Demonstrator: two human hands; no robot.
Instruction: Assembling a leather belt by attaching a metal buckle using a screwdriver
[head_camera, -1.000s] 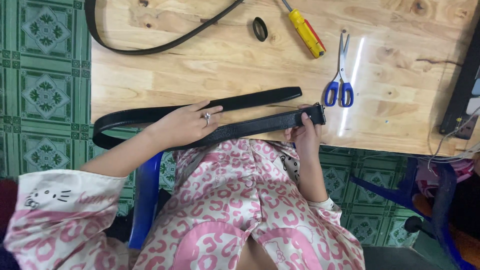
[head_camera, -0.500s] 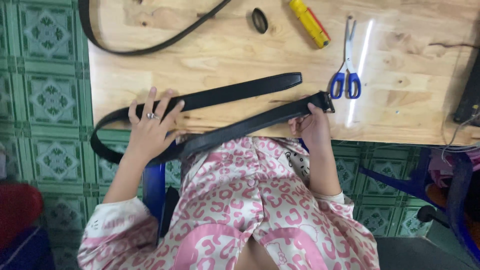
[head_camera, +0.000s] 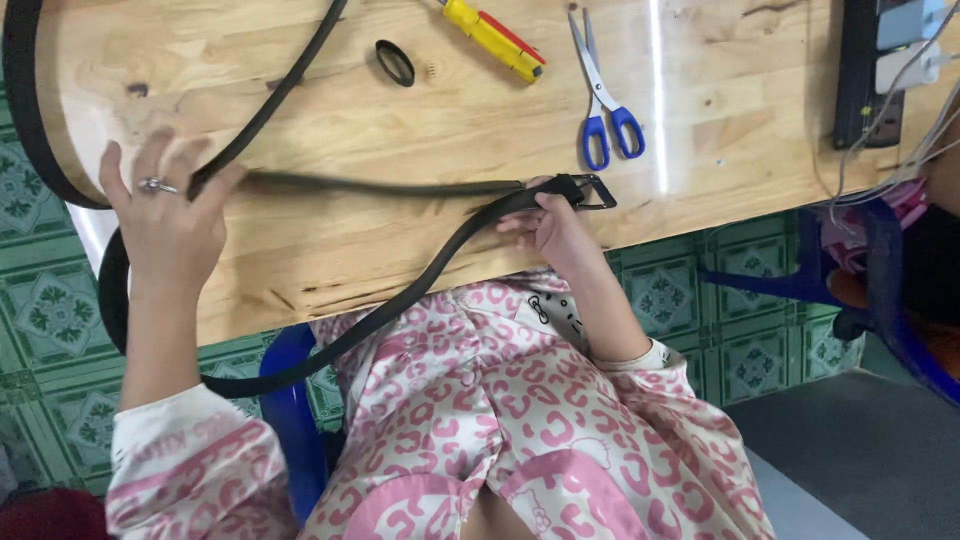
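We find the black belt (head_camera: 400, 187) lying lengthwise along the table edge (head_camera: 420, 250); right hand (head_camera: 552, 225) pinches its buckle end, left hand (head_camera: 165, 220) presses flat, fingers spread.

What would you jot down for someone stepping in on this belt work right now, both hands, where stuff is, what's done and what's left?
Left hand: fingers spread, pressing the black belt flat near the left end of the wooden table.
Right hand: gripping the belt just behind its metal buckle at the table's front edge.
The belt loops off the table past the blue chair.
Beyond: a second belt, black loop, yellow screwdriver, blue scissors, all untouched.
Done: buckle is on.
Left: the loop is not yet on the belt.
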